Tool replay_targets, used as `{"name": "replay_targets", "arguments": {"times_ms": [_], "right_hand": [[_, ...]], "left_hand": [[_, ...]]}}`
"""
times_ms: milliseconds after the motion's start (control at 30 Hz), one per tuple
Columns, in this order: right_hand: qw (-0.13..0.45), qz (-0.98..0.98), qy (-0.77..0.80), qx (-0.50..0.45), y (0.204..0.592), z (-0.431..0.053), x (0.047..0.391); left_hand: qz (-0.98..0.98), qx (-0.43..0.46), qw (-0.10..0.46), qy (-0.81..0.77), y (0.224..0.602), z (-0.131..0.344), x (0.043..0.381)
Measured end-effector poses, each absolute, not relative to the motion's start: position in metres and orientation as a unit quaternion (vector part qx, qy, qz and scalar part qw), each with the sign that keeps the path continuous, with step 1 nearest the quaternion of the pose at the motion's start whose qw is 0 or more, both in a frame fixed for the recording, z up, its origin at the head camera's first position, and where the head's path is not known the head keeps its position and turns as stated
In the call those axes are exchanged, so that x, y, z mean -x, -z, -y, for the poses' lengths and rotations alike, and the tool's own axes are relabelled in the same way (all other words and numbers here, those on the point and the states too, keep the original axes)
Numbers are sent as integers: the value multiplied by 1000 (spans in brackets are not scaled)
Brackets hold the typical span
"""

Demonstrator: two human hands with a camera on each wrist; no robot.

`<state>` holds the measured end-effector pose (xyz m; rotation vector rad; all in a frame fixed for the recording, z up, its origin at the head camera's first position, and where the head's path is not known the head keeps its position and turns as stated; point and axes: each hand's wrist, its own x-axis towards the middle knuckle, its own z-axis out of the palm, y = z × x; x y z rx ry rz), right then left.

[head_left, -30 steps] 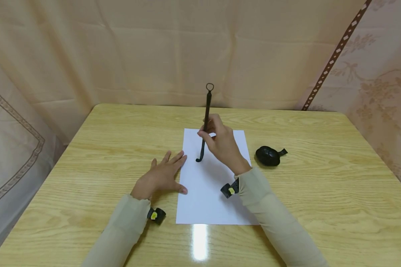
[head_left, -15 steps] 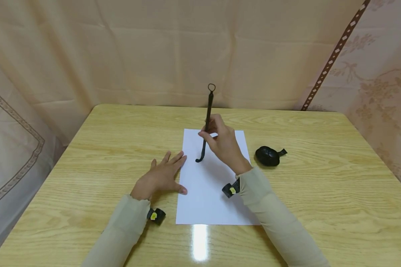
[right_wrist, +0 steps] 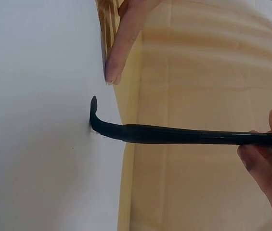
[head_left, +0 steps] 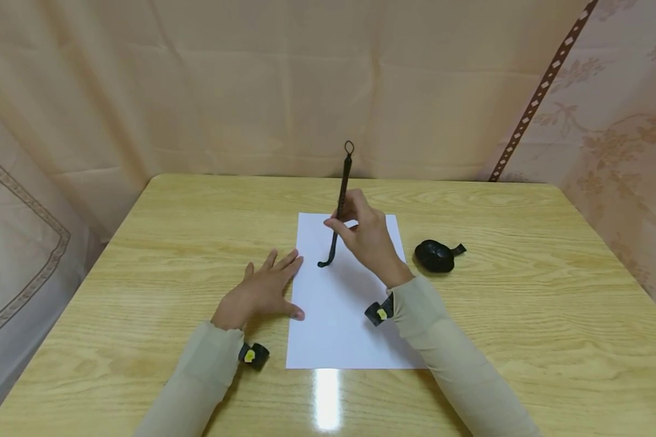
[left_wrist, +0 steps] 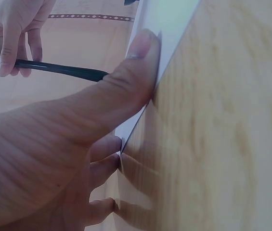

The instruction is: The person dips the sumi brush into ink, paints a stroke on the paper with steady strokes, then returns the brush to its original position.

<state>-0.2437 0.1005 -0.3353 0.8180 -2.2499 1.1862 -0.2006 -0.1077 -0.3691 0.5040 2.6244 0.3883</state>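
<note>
A white sheet of paper (head_left: 328, 340) lies on the wooden table. My right hand (head_left: 367, 240) pinches a black calligraphy brush (head_left: 342, 191) partway along its handle, between thumb and fingers. The brush leans slightly right, with a wire loop at its top end. In the right wrist view, its dark bristles (right_wrist: 108, 129) bend against the paper; whether the curled dark end is bristle or ink mark I cannot tell. My left hand (head_left: 258, 291) lies with spread fingers at the sheet's left edge, thumb and some fingertips touching the paper.
A rounded black object (head_left: 434, 256) with a short flat tab sits to the right of the paper. Beige curtains (head_left: 251, 91) hang behind the table (head_left: 525, 303). Small black cameras (head_left: 379, 311) are strapped at both wrists.
The brush's upper end has tilted a little to the right, and the dark bend at its tip looks longer. My left hand stays in place. The head view has shifted slightly.
</note>
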Motion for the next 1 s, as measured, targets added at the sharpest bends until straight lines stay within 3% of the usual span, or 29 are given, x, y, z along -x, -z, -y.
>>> {"name": "replay_targets", "arguments": {"times_ms": [1000], "right_hand": [[243,836,-412,-268,334,-119,241]], "left_hand": [[-944,-187,224,-152,367,110,202]]}}
